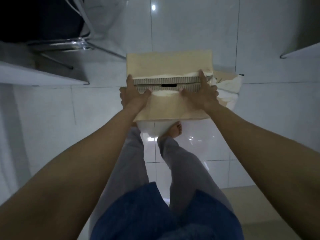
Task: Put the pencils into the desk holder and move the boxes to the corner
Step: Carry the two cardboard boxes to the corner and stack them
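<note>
Two hands hold one cardboard box (pixel 169 64) out in front of the person in the head view, which is the only view. The left hand (pixel 134 97) grips the box's left end, its thumb laid on the near top flap and its fingers wrapped round the side. The right hand (pixel 202 94) grips the right end, its thumb pressing the near flap and one finger stretched across the seam to the far flap. The two flaps meet in the middle, their corrugated edges showing along the seam between the hands. The box is roughly level above a white tiled floor (pixel 190 32), ahead of the person's legs in grey trousers (pixel 181 161), and a bare foot (pixel 174 130) shows just under its near edge. Just beside the box on the right, partly hidden by it, lies a white bag (pixel 230 90). To the upper left stands a chair (pixel 74 44) with shiny metal legs, partly under the pale edge of a worktop (pixel 43 73). A blue garment (pixel 155 213) fills the bottom centre. No pencils or holder appear in view.
</note>
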